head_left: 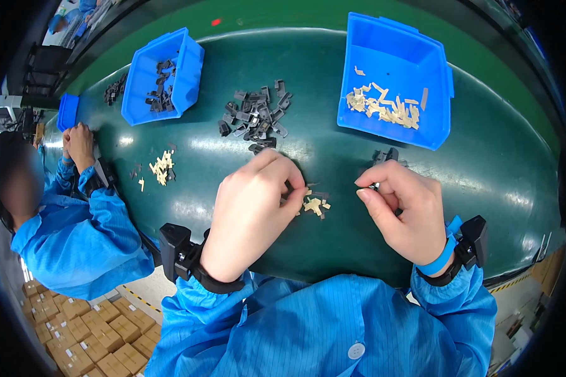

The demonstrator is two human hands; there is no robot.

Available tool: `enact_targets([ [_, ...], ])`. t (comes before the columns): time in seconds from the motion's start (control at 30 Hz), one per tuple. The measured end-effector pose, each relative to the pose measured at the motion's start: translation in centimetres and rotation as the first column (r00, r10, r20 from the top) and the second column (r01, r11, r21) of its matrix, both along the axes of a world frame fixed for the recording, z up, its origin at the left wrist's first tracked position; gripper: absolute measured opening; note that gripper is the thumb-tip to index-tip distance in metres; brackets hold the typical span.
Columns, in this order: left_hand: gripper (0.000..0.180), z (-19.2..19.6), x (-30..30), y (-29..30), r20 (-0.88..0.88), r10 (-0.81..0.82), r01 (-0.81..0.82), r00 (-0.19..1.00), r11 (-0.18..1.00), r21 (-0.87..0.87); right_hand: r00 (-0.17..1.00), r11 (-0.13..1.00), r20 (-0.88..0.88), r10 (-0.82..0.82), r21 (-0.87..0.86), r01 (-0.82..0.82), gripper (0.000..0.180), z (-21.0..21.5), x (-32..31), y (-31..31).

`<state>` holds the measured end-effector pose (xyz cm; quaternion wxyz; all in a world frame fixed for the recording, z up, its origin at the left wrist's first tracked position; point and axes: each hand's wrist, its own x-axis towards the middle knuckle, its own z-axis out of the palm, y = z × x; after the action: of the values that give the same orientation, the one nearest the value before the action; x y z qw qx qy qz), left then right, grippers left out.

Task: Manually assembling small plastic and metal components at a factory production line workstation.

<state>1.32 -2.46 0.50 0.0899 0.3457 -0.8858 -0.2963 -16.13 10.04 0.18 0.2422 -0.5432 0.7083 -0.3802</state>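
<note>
My left hand [251, 204] is closed, its thumb and forefinger pinched at the edge of a small pile of cream strips [316, 206] on the green table. Whatever lies between those fingertips is too small to make out. To the right, my right hand [412, 210] is closed too, with fingers curled and a tiny dark, shiny bit showing at the fingertips; its kind cannot be told. Just beyond the right hand sit a few black plastic parts [387, 156], partly hidden by it. A larger heap of black plastic parts [258, 114] lies beyond my left hand.
A blue bin [393, 53] with cream strips stands at the far right; another blue bin [190, 75] with black parts stands far left. More cream strips [162, 168] lie on the green table [314, 81] near a co-worker [85, 232]. Cardboard boxes [100, 327] cover floor at lower left.
</note>
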Motion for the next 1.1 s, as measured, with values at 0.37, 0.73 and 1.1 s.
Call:
enact_targets([
  [0.37,0.010,2.9,-1.2,1.4,-0.178,0.036,0.056,0.983,0.872,0.486,0.952,0.990,0.272,0.137,-0.081,-0.119,0.011,-0.1,0.2,0.3],
  [0.73,0.007,1.2,-1.6,3.4,-0.365,0.270,0.096,0.891,0.674,0.732,0.692,0.999,0.721,0.051,-0.034,-0.038,0.008,0.3,0.1,0.7],
  [1.1,0.007,0.6,-2.1,4.2,-0.461,0.398,0.115,0.793,0.645,0.756,0.990,0.938,0.129,0.052,-0.346,-0.005,0.020,0.3,0.3,0.3],
])
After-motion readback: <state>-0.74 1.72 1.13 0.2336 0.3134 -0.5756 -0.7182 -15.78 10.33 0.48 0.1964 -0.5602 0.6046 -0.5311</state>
